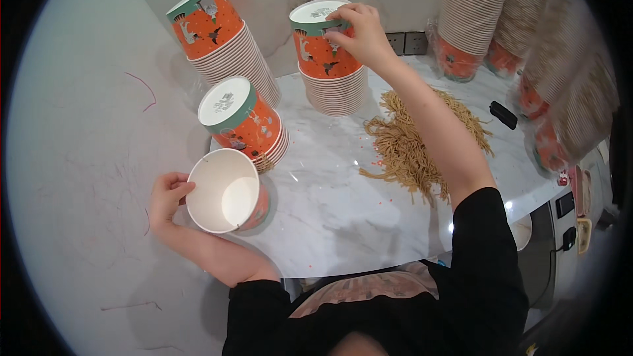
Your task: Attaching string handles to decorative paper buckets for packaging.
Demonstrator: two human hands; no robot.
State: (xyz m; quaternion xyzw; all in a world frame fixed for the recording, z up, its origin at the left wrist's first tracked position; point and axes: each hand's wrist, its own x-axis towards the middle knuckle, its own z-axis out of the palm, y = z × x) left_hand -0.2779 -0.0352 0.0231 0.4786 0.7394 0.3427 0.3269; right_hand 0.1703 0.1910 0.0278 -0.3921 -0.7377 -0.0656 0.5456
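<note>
An open paper bucket (248,191) stands near the left side of the table, its white inside facing me. My left hand (170,199) is closed on its left rim, the thumb and fingers pressed there. At the back, my right hand (361,31) grips the upper side of an orange and green paper bucket (330,59), upside down on top of a nested stack. Its thumb lies on the printed side and its fingers are by the base edge. Just behind the open bucket is a shorter upside-down stack (254,124), with tan strands by its lower rim.
A taller bucket stack (234,59) leans at the back left by the wall. Tan paper shreds (412,148) lie heaped under my right forearm, with small orange bits around. Plastic-wrapped bucket stacks (471,20) line the right back. A small black object (503,115) lies near them.
</note>
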